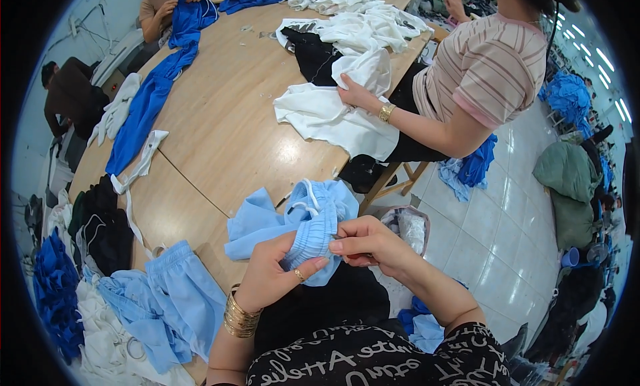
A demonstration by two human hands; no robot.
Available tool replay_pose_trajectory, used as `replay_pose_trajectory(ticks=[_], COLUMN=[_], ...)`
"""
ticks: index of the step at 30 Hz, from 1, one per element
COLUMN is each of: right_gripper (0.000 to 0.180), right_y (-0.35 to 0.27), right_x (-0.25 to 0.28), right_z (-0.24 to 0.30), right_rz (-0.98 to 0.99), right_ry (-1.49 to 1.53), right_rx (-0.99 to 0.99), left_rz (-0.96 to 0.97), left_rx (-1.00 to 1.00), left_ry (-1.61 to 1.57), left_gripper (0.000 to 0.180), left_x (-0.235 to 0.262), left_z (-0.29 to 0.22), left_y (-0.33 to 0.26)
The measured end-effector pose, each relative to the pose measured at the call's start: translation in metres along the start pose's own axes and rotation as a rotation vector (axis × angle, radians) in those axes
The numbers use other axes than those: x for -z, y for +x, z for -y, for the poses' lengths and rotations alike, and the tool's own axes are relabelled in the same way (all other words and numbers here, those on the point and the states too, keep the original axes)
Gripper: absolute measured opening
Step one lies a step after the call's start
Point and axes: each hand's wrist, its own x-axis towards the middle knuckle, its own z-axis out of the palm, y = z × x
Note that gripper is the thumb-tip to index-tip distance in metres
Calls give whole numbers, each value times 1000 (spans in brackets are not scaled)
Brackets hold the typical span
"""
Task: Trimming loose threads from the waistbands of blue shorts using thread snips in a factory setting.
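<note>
A light blue garment (293, 223) with an elastic waistband and a white drawstring lies bunched at the near edge of the wooden table (227, 119). My left hand (277, 273), with gold bangles on the wrist and a ring, grips the waistband from below. My right hand (367, 243) pinches the same waistband at its right end, fingertips meeting the left thumb. A small dark tool seems tucked under the right hand's fingers, mostly hidden.
More light blue garments (167, 306) lie piled at the lower left, with dark clothes (107, 226) beside them. A long royal blue cloth (150, 99) runs along the far left. A person in a striped top (480, 73) handles white fabric (333, 113) across the table. Bagged cloth (410, 226) sits on the tiled floor.
</note>
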Motion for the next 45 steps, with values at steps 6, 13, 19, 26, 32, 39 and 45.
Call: replay_pose_trajectory(ticks=[6,13,19,26,32,39,45], right_gripper=[30,27,32,30,25,22,21], right_y=[-3,-6,-6,-12,-13,-11,-14], right_x=[2,3,2,-6,-16,-20,-18], right_z=[-2,-6,-4,5,4,4,5], right_rz=[8,-21,-52,-250,-315,-387,-392], right_ry=[63,84,96,-647,-961,-484,-513], right_rx=[-5,-34,-72,384,552,210,228], left_rz=[13,25,61,195,131,-224,-212], left_rx=[-66,-108,-104,93,196,62,73], left_ry=[101,141,100,-471,-632,-651,-627], left_gripper=[32,30,31,34,27,19,17], left_x=[-1,-1,1,10,-1,-26,-24], left_z=[4,15,16,16,20,23,14], left_y=[1,1,4,12,16,16,18])
